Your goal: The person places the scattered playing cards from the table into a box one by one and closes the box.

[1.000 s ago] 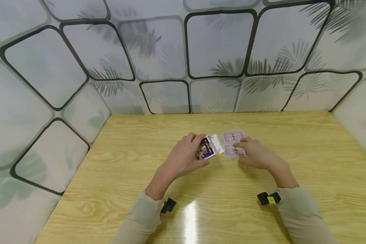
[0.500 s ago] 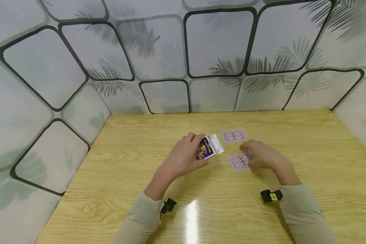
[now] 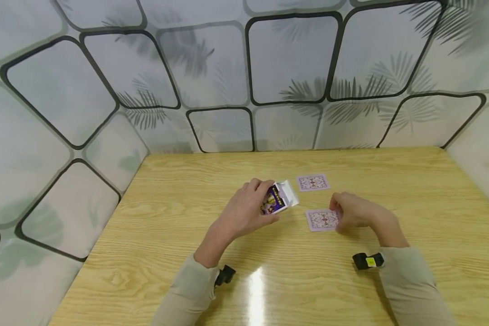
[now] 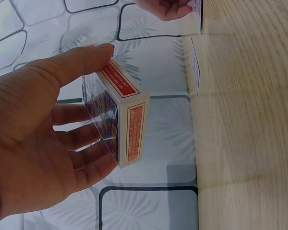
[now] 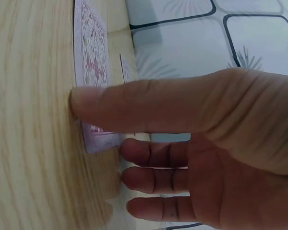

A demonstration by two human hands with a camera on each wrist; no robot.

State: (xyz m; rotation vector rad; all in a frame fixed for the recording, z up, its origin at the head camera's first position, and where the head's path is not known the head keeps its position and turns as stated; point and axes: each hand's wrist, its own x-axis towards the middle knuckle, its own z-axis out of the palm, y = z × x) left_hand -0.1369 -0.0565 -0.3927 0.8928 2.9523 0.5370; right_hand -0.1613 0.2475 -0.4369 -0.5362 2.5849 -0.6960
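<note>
My left hand (image 3: 244, 209) grips a purple-and-white playing-card box (image 3: 274, 200) by its sides, its white flap standing open toward the right. In the left wrist view the box (image 4: 133, 129) shows red printed panels and is raised off the table. A face-down playing card (image 3: 323, 220) with a red-and-lilac patterned back lies on the wood. At its right end, my right hand (image 3: 357, 213) holds it between thumb and fingers across its two long edges. The right wrist view has the thumb (image 5: 101, 103) over the card's near edge; the index fingertip is hidden.
Another face-down card (image 3: 313, 182) lies just behind the held one, apart from it. The wooden table (image 3: 167, 253) meets a patterned wall covering (image 3: 224, 68) at the back and sides.
My right hand has drawn the nearer card toward me and slightly right, away from the farther card, and straightened it. The left hand and box have stayed in place.
</note>
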